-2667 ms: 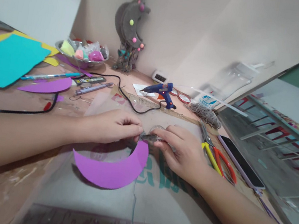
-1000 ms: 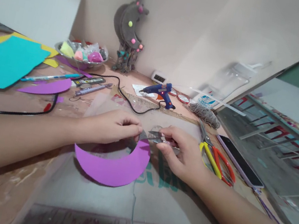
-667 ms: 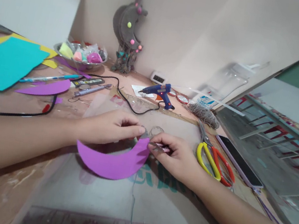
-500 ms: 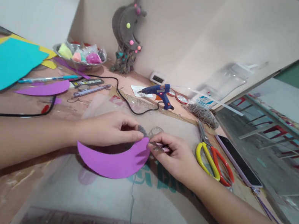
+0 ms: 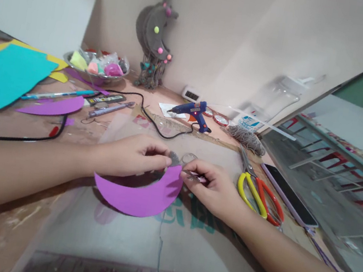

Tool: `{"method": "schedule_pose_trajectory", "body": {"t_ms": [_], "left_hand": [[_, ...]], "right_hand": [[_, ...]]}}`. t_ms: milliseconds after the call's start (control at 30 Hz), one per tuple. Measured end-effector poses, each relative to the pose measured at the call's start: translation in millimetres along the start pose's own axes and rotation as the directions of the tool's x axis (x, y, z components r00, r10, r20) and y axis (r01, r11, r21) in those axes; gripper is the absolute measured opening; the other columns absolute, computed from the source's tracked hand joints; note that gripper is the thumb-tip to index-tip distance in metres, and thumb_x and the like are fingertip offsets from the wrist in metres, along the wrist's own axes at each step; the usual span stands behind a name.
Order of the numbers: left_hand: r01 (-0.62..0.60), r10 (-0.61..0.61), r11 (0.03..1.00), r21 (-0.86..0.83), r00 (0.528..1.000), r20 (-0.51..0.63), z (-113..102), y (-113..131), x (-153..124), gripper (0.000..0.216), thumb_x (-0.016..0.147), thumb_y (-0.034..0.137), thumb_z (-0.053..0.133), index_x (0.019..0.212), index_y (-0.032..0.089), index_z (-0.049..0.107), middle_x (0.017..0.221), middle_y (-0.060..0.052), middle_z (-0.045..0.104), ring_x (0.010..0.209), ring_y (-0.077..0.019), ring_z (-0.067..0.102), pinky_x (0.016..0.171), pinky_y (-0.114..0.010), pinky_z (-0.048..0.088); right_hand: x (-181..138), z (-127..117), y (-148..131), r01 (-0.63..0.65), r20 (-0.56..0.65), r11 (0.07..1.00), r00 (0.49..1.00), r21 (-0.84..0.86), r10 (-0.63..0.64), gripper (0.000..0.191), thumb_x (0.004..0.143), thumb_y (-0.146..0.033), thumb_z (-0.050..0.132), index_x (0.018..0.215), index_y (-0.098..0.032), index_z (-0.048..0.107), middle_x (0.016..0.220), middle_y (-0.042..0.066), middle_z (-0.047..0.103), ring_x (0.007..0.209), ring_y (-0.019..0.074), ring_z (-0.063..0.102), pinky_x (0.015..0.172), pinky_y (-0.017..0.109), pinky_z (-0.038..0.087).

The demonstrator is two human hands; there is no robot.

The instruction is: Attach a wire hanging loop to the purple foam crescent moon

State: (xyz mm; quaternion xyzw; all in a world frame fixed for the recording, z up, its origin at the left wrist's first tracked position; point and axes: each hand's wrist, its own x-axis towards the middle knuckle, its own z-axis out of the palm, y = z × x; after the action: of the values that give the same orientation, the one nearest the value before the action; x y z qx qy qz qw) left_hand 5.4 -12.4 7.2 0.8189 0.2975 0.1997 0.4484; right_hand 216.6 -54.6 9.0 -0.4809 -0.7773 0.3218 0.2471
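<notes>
A purple crescent [image 5: 142,201], looking like craft foam or stiff paper, is held above the plastic-covered work surface. My left hand [image 5: 136,154] pinches its upper inner edge between thumb and fingers. Behind that tip a bit of grey, fuzzy material [image 5: 175,159] shows, mostly hidden. My right hand [image 5: 216,187] is closed round a small tool with a thin metal tip and a pinkish handle [image 5: 197,177]; its exact kind is not clear. The metal tip lies at the crescent's right point. A grey thread [image 5: 159,249] hangs below the crescent onto the sheet.
Scissors [image 5: 252,190] and a phone [image 5: 288,195] lie to the right. Behind the hands are a blue glue gun [image 5: 191,111], grey yarn [image 5: 247,139] and a clear ring [image 5: 189,158]. A bowl [image 5: 96,78] and turquoise sheet [image 5: 5,79] occupy the left; a black cord [image 5: 164,135] crosses the back.
My left fingers have shifted slightly left along the crescent's tip, so more of the grey material shows. My right hand and the small tool have barely moved.
</notes>
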Motion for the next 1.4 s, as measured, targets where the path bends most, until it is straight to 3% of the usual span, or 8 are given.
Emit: {"method": "schedule_pose_trajectory", "body": {"t_ms": [133, 367, 533, 767, 1067, 1233, 1400], "left_hand": [[-0.010, 0.010, 1.000, 0.019, 0.999, -0.046, 0, 0, 0, 0.032, 0.088, 0.035, 0.041, 0.065, 0.015, 0.051, 0.057, 0.004, 0.047, 0.052, -0.0077, 0.044, 0.052, -0.020, 0.033], [0.007, -0.007, 1.000, 0.001, 0.999, -0.031, -1, -1, 1, 0.026, 0.086, 0.024, 0.038, 0.066, 0.015, 0.052, 0.060, 0.003, 0.050, 0.059, -0.0097, 0.048, 0.056, -0.020, 0.036], [-0.023, 0.024, 1.000, 0.014, 0.999, -0.041, 0, -1, 2, 0.034, 0.088, 0.036, 0.040, 0.063, 0.015, 0.051, 0.058, 0.003, 0.048, 0.055, -0.0089, 0.045, 0.053, -0.020, 0.034], [0.028, -0.029, 0.996, -0.080, 0.999, -0.016, 0, 0, 1, 0.024, 0.085, 0.024, 0.040, 0.069, 0.015, 0.054, 0.061, 0.003, 0.050, 0.057, -0.0093, 0.047, 0.052, -0.019, 0.035], [0.003, -0.009, 0.995, -0.103, 0.999, -0.053, 1, -3, 2, 0.031, 0.088, 0.035, 0.041, 0.065, 0.015, 0.049, 0.060, 0.003, 0.048, 0.055, -0.0087, 0.045, 0.051, -0.019, 0.034], [0.010, -0.013, 0.998, -0.058, 0.998, -0.054, 0, 1, 1, 0.029, 0.087, 0.031, 0.041, 0.064, 0.015, 0.050, 0.060, 0.003, 0.047, 0.057, -0.0093, 0.045, 0.054, -0.020, 0.035], [-0.022, 0.022, 1.000, 0.007, 0.999, -0.046, -2, 0, 0, 0.030, 0.088, 0.030, 0.041, 0.063, 0.015, 0.049, 0.059, 0.003, 0.046, 0.057, -0.0093, 0.043, 0.055, -0.021, 0.035]], "right_hand": [[0, 0, 2, 0.023, 0.008, 0.999, 1.000, -0.022, -0.023, 0.006, 0.079, -0.018, 0.053, 0.074, -0.016, 0.056, 0.061, -0.004, 0.047, 0.055, 0.0072, 0.039, 0.050, 0.018, 0.033], [1, 1, 2, 0.009, 0.012, 1.000, 1.000, -0.029, -0.009, 0.007, 0.079, -0.019, 0.053, 0.073, -0.016, 0.056, 0.060, -0.004, 0.046, 0.053, 0.0071, 0.039, 0.048, 0.018, 0.032], [1, 0, 0, 0.032, 0.016, 0.999, 0.999, -0.036, -0.031, 0.007, 0.079, -0.019, 0.053, 0.073, -0.016, 0.056, 0.060, -0.004, 0.047, 0.054, 0.0074, 0.040, 0.049, 0.019, 0.033], [2, 1, 0, -0.016, -0.004, 0.999, 1.000, -0.031, 0.016, 0.008, 0.078, -0.021, 0.053, 0.072, -0.016, 0.056, 0.058, -0.004, 0.046, 0.052, 0.0072, 0.038, 0.047, 0.018, 0.031], [2, 0, 4, 0.008, 0.001, 1.000, 1.000, -0.020, -0.008, 0.007, 0.079, -0.018, 0.052, 0.073, -0.017, 0.056, 0.061, -0.004, 0.046, 0.054, 0.0073, 0.040, 0.049, 0.018, 0.032], [-2, -1, 2, 0.093, 0.017, 0.990, 0.996, -0.102, -0.092, 0.008, 0.083, -0.021, 0.052, 0.076, -0.017, 0.055, 0.063, -0.004, 0.048, 0.055, 0.0079, 0.042, 0.050, 0.019, 0.034], [-5, -9, 0, 0.297, -0.130, 0.909, 0.929, -0.294, -0.346, 0.026, 0.089, -0.036, 0.046, 0.104, -0.016, 0.055, 0.083, 0.004, 0.058, 0.072, 0.0148, 0.053, 0.064, 0.026, 0.042]]}}
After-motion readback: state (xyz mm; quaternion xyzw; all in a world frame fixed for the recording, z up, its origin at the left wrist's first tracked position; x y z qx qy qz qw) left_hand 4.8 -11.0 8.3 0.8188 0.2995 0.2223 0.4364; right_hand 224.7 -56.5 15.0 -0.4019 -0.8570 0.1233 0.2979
